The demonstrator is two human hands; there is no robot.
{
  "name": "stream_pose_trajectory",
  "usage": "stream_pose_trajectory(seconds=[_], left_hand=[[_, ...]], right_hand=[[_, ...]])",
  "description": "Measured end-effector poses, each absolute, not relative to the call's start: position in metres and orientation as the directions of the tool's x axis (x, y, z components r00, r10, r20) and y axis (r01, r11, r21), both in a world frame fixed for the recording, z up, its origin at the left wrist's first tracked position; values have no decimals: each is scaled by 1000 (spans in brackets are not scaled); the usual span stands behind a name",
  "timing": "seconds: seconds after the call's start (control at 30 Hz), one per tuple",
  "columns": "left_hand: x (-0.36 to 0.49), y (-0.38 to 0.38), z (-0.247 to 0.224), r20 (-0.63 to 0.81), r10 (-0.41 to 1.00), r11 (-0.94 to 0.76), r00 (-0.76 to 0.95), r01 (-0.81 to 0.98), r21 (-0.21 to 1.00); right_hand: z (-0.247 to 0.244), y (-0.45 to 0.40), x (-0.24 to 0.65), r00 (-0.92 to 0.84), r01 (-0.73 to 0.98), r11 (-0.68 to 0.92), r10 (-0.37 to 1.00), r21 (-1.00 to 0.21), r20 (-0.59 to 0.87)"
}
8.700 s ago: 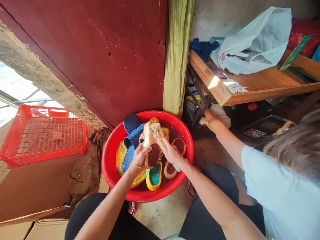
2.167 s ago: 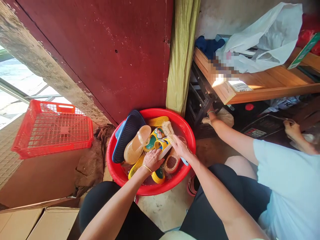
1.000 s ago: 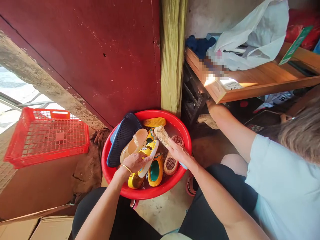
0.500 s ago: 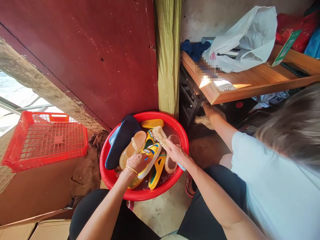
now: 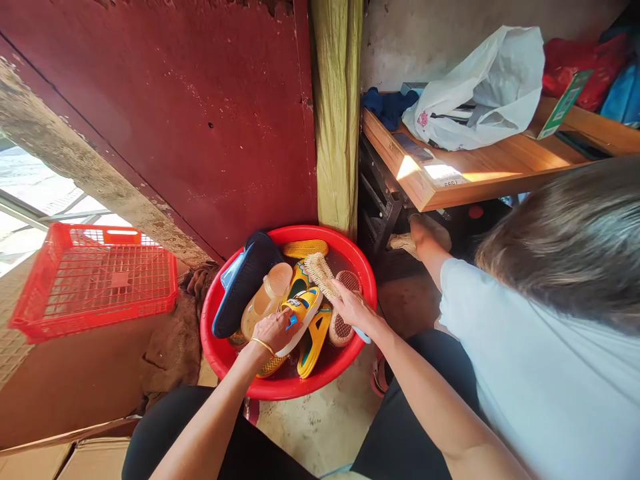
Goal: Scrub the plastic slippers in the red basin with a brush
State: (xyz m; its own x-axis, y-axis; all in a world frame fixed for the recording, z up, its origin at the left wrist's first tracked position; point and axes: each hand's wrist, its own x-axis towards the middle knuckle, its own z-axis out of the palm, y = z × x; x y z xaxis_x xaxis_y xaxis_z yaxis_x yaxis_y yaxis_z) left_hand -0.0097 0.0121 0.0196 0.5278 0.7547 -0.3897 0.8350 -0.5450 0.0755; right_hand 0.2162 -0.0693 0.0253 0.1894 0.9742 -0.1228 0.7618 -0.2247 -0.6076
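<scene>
Red-painted wall [image 5: 210,113] fills the upper left, with a yellow-green post [image 5: 336,113] running down its right edge. To the right of the post a wooden shelf [image 5: 480,177] carries a white bag [image 5: 480,87] and a dark blue cloth [image 5: 387,105]. At the right edge a second person in a pale blue shirt [image 5: 540,373] leans in, one arm [image 5: 425,240] stretched under the shelf. At the left a red crate [image 5: 95,280] sits on brown cardboard, well apart from the hands, with a brown rag [image 5: 175,333] bunched between it and the basin.

The red basin [image 5: 220,347] stands on the floor just below the post, with water and several slippers in it. A dark blue slipper [image 5: 240,287] leans on its left rim, a beige one [image 5: 263,303] lies beside that, and a brown-soled one [image 5: 343,323] lies at the right.

The left hand [image 5: 273,330], a thin bangle on its wrist, has its fingers closed round the yellow slipper [image 5: 300,313], holding it tilted over the middle of the basin with its white edge showing. The right hand [image 5: 353,308] is clenched on the brush [image 5: 320,275], whose pale bristle head sits just beside the yellow slipper's far end; whether the bristles touch it cannot be told. The brush's light blue handle end pokes out below the hand.
</scene>
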Motion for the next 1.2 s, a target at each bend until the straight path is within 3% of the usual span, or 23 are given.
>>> stream_pose_trajectory(seconds=[0.57, 0.8, 1.2], left_hand=[[10, 18, 22, -338, 719, -592, 607, 790, 160], [12, 19, 22, -351, 717, -601, 602, 789, 126], [10, 19, 19, -340, 711, -598, 616, 783, 168]], right_hand=[[9, -68, 234, 266, 583, -392, 920, -712, -289], [-4, -69, 219, 276, 458, -421, 905, -783, -325], [-8, -74, 217, 316, 449, -477, 876, -755, -365]])
